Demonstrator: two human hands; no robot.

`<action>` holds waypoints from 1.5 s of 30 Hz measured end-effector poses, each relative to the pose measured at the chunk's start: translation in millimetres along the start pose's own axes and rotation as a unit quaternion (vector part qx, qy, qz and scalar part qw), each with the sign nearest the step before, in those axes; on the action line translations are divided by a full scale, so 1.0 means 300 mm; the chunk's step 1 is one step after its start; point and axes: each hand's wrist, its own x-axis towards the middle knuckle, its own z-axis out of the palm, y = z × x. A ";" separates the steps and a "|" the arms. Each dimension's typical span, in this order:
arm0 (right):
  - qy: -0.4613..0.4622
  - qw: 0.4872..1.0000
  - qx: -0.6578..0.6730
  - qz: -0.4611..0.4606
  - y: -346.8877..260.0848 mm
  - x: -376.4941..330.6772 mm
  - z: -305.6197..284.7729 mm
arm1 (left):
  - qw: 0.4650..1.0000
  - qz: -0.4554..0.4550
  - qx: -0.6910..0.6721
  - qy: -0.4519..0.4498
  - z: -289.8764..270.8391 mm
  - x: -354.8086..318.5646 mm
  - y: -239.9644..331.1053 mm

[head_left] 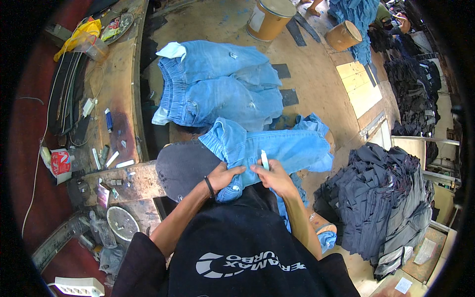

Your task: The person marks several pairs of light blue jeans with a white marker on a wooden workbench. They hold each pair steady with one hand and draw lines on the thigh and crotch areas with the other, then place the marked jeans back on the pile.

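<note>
Light blue jeans (284, 146) lie draped over a dark padded board (185, 168) in front of me, with the gathered elastic waist toward the left. My left hand (222, 179) grips the near edge of these jeans, its thumb on top and its other fingers hidden by cloth. Close to its right, my right hand (276, 179) holds a short white stick (264, 159) upright over the denim. Just beyond lies a stack of similar blue jeans (222, 86) with white pocket linings showing and small worn spots on the legs.
On the left, a wooden bench (118, 69) carries white sticks (112, 158), a blue lighter-like object (109, 120) and a round lid (122, 222). A big pile of dark garments (376, 198) lies to the right. Brown drums (269, 19) stand farther off. A power strip (79, 286) is at lower left.
</note>
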 end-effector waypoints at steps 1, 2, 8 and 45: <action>-0.001 1.000 -0.024 -0.001 0.000 -0.003 -0.001 | 1.000 0.019 0.022 0.008 0.004 0.011 -0.003; 0.005 0.998 -0.055 0.015 0.001 -0.004 -0.002 | 0.998 0.033 0.047 0.008 0.007 0.019 -0.006; 0.006 1.000 0.027 0.008 0.013 -0.008 -0.016 | 0.997 0.069 0.030 0.027 0.016 0.018 -0.021; 0.085 0.995 0.049 -0.019 0.009 0.037 0.044 | 0.982 0.156 0.102 -0.008 0.016 0.028 -0.017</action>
